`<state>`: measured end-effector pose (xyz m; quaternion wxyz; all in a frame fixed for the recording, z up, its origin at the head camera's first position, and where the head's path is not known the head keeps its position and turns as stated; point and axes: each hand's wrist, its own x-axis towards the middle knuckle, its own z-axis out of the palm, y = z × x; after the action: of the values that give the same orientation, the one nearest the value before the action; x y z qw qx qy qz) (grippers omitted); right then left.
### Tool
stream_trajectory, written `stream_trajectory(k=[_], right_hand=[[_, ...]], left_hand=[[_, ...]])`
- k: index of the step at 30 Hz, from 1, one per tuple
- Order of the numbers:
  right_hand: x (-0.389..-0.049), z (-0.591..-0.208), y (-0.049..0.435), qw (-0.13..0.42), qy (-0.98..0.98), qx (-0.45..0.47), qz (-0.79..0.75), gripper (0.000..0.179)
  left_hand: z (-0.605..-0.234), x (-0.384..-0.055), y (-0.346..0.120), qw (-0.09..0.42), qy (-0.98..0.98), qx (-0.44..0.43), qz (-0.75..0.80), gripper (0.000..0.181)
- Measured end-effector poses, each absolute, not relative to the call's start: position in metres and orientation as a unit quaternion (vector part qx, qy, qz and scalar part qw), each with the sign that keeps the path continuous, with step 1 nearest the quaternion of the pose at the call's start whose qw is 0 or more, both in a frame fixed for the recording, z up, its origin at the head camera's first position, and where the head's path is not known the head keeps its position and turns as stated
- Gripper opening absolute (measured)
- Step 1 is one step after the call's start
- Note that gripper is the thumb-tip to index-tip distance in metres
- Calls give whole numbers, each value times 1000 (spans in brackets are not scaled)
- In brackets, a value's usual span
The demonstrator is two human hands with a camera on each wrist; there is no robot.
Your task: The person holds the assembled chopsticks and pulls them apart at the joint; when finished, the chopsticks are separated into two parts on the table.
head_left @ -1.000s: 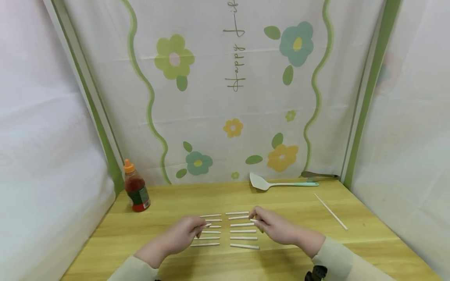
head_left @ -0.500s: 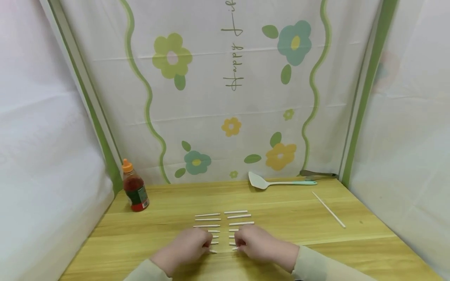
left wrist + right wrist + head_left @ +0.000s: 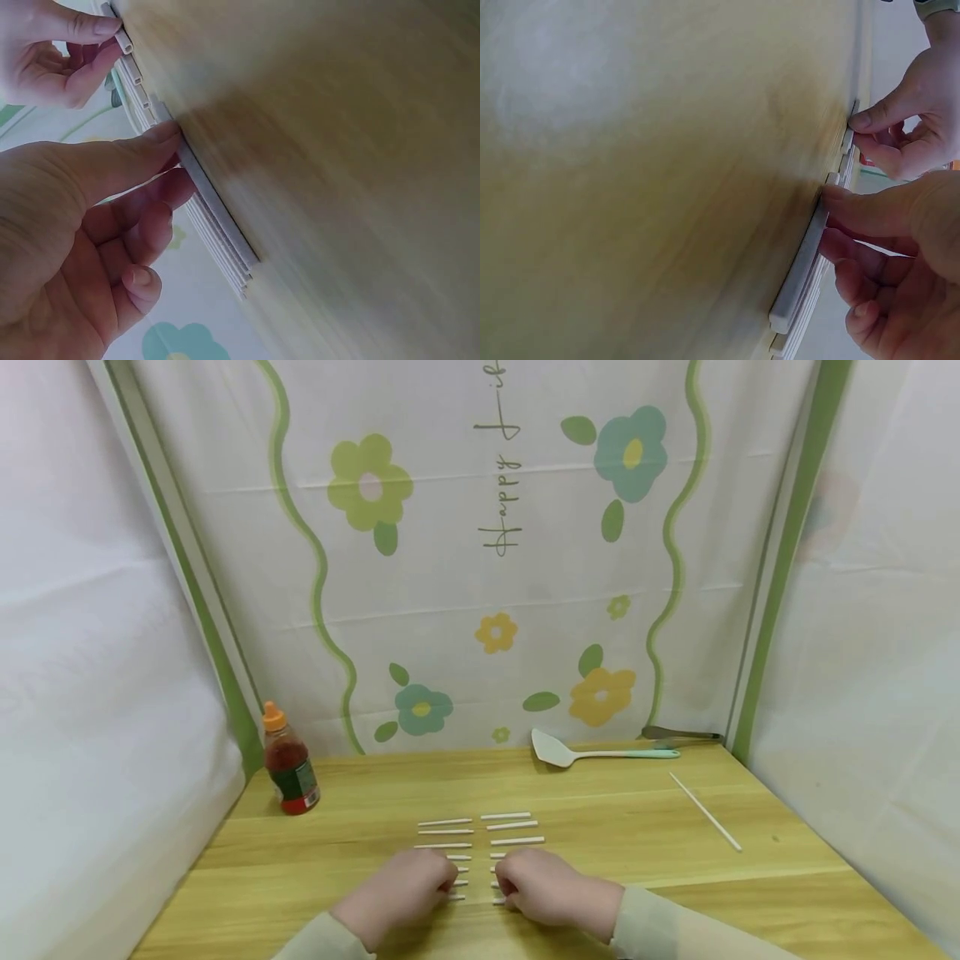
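Observation:
Two columns of short white sticks lie side by side on the wooden table (image 3: pixel 360 793), with a narrow gap between the columns. At the near end of the left column, my left hand (image 3: pixel 408 887) pinches a thin white stick (image 3: pixel 217 204) between thumb and index finger, down at the table surface. My right hand (image 3: pixel 540 887) pinches a squarish white stick (image 3: pixel 796 279) in the same way at the near end of the right column. Both hands cover parts of the nearer rows in the head view. Farther sticks, such as a left one (image 3: pixel 442 845) and a right one (image 3: pixel 517 841), lie uncovered.
A longer white stick (image 3: pixel 705 811) lies alone at the right. Along the back are a pale spatula (image 3: pixel 553 749) and dark tongs (image 3: pixel 681 733). A red sauce bottle (image 3: pixel 291 767) with an orange cap stands back left. A flowered cloth (image 3: pixel 450 560) hangs behind the table.
Both hands have moved toward the near edge and inward, each bringing a white stick down to the table at the near end of its column. Over the last half second they have barely moved.

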<state>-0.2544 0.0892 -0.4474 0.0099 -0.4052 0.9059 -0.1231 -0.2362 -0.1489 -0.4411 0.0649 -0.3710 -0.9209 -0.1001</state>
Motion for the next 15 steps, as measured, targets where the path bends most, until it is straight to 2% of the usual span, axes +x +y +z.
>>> stream_trajectory(k=[7,12,15], right_hand=[[-268,-426,111,1,897,-368,-247,19],[-315,-407,168,-47,937,-243,-247,15],[-347,-406,222,-40,961,-160,-220,12]], left_hand=[[-445,-237,-148,63,-923,-369,-89,35],[-445,-236,-149,55,-923,-365,-106,36],[-444,-235,-149,53,-923,-363,-115,38]])
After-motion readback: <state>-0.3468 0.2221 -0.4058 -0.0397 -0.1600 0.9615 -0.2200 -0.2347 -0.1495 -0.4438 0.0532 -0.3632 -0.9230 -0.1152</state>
